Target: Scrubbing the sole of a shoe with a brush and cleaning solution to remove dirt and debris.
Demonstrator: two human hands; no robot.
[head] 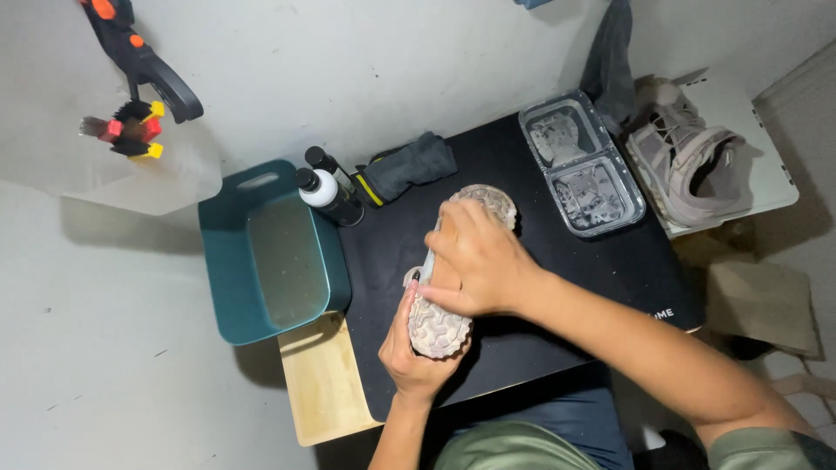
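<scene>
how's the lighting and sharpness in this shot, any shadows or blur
Head view: light is dim and even, without harsh glare. Soft shadows fall under the teal basin and beside the shoe on the black mat. The right hand and left hand look slightly soft. Straight edges bow near the frame's borders, a wide-lens effect.

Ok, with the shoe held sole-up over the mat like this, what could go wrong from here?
The teal tub of water sits close beside the left hand; a slip could tip or splash it. The bottles stand upright near the shoe and might be knocked over. The right hand covers the sole, so what it grips there cannot be told.
</scene>
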